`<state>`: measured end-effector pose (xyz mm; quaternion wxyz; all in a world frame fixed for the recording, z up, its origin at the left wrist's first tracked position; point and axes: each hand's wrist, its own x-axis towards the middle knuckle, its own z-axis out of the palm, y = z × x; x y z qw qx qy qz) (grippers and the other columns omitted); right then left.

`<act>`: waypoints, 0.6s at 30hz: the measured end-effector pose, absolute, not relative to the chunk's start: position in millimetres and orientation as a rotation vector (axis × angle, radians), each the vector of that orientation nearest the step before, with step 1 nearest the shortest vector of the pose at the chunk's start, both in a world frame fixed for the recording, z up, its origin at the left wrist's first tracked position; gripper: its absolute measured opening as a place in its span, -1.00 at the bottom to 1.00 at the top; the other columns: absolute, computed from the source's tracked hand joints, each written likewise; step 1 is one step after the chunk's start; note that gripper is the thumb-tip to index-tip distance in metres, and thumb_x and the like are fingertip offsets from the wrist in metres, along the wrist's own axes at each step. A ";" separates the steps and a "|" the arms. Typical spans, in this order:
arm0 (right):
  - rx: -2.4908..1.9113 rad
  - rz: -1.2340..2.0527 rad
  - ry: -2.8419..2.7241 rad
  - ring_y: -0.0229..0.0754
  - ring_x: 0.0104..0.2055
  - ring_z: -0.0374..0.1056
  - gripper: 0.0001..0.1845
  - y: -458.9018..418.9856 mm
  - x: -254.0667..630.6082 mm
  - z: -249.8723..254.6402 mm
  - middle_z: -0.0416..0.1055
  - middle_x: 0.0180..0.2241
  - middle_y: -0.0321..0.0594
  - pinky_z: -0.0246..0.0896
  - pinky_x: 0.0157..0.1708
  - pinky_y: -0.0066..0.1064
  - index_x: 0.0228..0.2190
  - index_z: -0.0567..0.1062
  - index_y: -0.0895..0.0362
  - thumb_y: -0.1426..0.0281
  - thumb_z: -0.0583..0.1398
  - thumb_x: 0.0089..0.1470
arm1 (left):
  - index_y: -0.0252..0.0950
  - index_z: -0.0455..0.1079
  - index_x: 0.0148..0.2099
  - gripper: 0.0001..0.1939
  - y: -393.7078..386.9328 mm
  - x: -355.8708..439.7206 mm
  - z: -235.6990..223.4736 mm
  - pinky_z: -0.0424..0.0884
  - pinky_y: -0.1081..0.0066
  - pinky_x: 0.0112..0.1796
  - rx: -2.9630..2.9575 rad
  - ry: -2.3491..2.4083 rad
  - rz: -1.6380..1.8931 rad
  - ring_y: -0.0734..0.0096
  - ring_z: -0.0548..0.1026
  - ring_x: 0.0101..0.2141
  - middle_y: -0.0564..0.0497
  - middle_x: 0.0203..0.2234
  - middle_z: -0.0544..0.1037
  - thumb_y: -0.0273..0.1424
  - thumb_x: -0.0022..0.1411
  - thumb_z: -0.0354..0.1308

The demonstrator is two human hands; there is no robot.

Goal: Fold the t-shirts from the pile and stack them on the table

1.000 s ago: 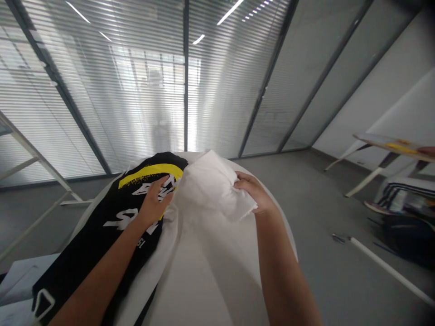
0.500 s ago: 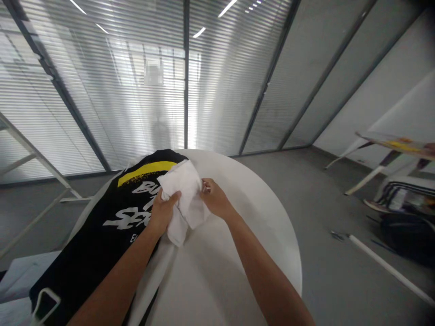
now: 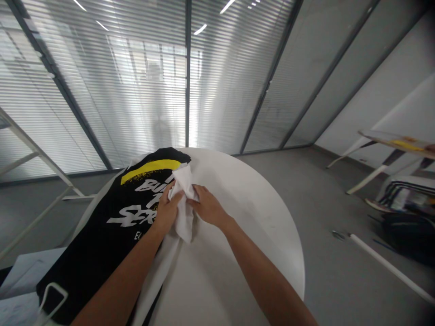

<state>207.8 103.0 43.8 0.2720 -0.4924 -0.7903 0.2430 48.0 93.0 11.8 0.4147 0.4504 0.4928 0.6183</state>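
A white cloth is bunched and hangs in a narrow fold between my hands. My left hand grips its left side, above a black garment printed with a yellow stroke and white lettering. My right hand pinches the cloth from the right, over the white round table. A long strip of white fabric runs from the cloth down toward me. I cannot tell whether it joins the black garment. The hands hide the cloth's middle.
Glass partitions with slatted blinds stand beyond the table. A pale metal frame stands at the left. To the right are a low white table, a dark bag and a white rod on the grey floor.
The cloth has gone from a wide bunch to a narrower, gathered fold. My hands have moved closer together, and my right hand has moved left, toward the middle of the table.
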 end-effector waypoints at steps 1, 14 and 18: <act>-1.296 0.660 -2.133 -0.03 0.00 0.33 -0.55 106.7 211.1 43.4 0.37 0.02 0.00 0.19 0.01 -0.22 0.09 0.33 0.13 0.35 0.13 0.16 | -0.16 0.41 0.07 -0.57 94.1 47.1 11.0 0.37 0.33 0.01 1.135 1.280 1.565 0.26 0.48 -0.01 -0.02 -0.03 0.53 -0.24 0.14 0.22; -1.296 0.625 -1.676 -0.10 -0.13 0.35 -0.70 135.0 244.1 46.7 0.46 -0.19 -0.18 0.19 -0.08 -0.29 -0.09 0.40 0.09 0.32 0.08 0.14 | -0.21 0.44 -0.01 -0.65 98.1 35.2 13.9 0.36 0.30 -0.03 1.149 1.403 1.721 0.25 0.49 -0.11 -0.01 -0.15 0.55 -0.32 0.12 0.16; -1.192 0.648 -1.581 -0.11 -0.15 0.33 -0.67 136.3 243.9 47.1 0.44 -0.20 -0.20 0.20 -0.11 -0.32 -0.10 0.40 0.11 0.26 0.10 0.11 | -0.22 0.46 -0.08 -0.68 88.2 29.5 33.4 0.36 0.34 -0.09 1.249 1.498 1.696 0.28 0.48 -0.18 0.03 -0.19 0.54 -0.36 0.08 0.14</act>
